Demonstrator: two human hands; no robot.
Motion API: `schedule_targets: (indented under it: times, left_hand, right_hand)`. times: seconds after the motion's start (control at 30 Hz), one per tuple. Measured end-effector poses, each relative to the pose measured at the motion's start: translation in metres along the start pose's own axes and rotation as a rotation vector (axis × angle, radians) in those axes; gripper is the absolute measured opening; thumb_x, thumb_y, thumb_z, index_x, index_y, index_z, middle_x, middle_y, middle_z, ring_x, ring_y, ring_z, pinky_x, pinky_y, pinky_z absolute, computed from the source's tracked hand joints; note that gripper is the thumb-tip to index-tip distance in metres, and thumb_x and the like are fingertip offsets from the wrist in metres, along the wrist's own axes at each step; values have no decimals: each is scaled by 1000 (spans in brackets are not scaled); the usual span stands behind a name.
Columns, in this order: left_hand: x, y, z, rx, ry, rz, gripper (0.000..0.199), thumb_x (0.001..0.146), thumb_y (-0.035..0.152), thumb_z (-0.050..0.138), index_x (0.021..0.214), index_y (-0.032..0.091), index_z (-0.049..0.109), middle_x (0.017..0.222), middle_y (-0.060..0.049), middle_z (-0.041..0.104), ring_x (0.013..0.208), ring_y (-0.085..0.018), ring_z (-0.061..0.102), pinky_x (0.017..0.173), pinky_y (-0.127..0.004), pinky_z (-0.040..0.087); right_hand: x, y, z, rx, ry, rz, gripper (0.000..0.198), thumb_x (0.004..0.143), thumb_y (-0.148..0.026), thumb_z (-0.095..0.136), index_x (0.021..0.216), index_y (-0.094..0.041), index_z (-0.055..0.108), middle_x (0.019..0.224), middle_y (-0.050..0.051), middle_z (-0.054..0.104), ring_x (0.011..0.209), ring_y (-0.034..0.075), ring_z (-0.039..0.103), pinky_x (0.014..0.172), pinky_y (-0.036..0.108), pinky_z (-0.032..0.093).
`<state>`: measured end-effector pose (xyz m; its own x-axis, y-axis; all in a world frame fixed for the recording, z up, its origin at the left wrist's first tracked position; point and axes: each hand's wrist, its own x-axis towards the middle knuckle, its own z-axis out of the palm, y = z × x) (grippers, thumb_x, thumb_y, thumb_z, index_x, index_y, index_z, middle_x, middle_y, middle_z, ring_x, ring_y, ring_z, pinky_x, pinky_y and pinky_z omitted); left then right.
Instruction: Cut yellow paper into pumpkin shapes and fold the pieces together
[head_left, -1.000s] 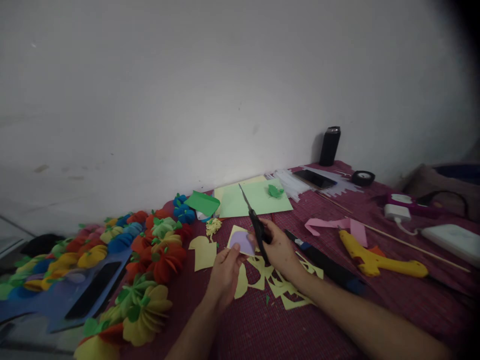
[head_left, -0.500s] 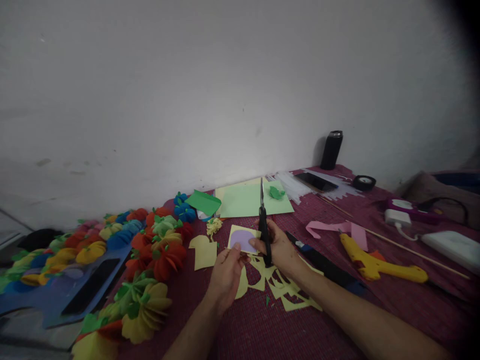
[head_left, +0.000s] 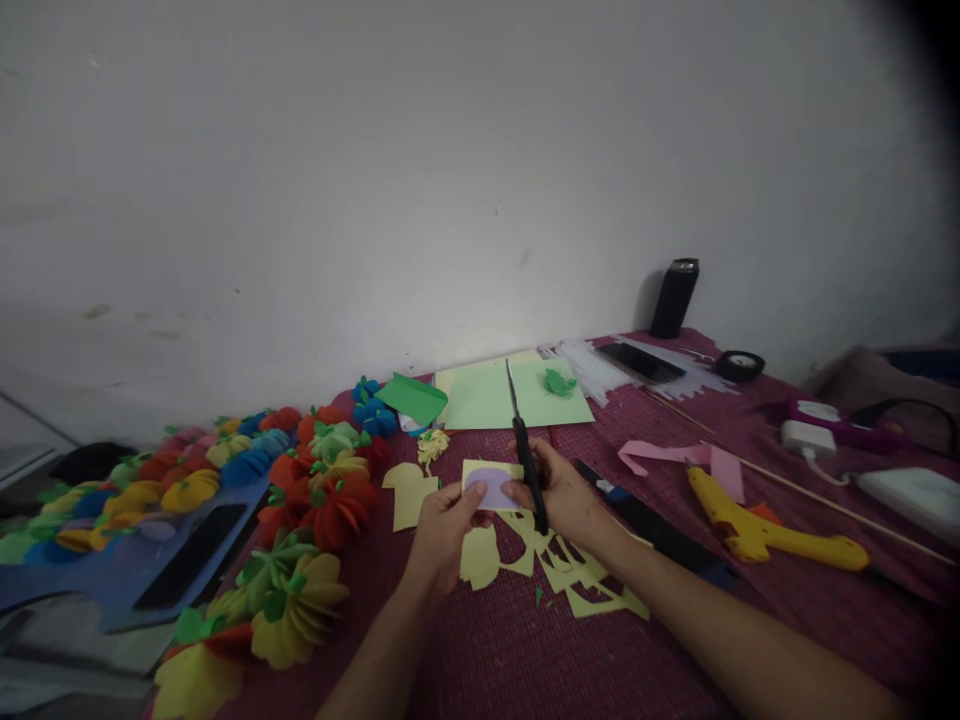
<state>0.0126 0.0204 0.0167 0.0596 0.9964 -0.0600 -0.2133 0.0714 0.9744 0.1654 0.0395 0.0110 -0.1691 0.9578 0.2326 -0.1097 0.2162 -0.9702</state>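
Left hand (head_left: 444, 528), at the frame's lower centre, pinches the lower left of a yellow paper (head_left: 472, 467) and the purple shape (head_left: 495, 488) on it. Black scissors (head_left: 528, 468) point up the frame, gripped by the right hand (head_left: 566, 497). A yellow glue gun (head_left: 795, 542) lies lower right.

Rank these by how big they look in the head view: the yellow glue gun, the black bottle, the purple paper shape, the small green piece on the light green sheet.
1. Yellow glue gun
2. Black bottle and purple paper shape: unsure, since the shape is nearer and partly covered
3. Small green piece
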Motion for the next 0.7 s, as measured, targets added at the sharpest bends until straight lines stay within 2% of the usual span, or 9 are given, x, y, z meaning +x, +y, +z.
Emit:
schedule_targets:
  times: [0.23, 0.43, 0.7]
  left_hand:
    - [-1, 1, 2, -20, 8, -4, 28, 64, 38, 66, 66, 11, 66, 62, -4, 61, 54, -10, 49, 52, -22, 40]
    - [1, -3, 0, 3, 5, 7, 29, 66, 40, 64, 70, 11, 68, 65, -5, 62, 54, -10, 49, 51, -22, 40]
    - [1, -3, -1, -20, 22, 28, 25, 69, 35, 63, 74, 12, 67, 70, -5, 63, 61, -12, 52, 53, -22, 42]
  right_hand:
    - [1, 5, -2, -81, 9, 6, 44, 62, -21, 66, 102, -21, 46, 66, -6, 46, 54, 8, 42, 46, 19, 37]
    - [0, 5, -1, -44, -22, 1, 46, 62, -22, 67, 103, -20, 46, 67, -5, 47, 56, 9, 44, 46, 18, 38]
    - [0, -13, -1, 112, 17, 136, 41, 63, -34, 67, 96, -22, 46, 62, -8, 43, 47, 8, 44, 38, 18, 34]
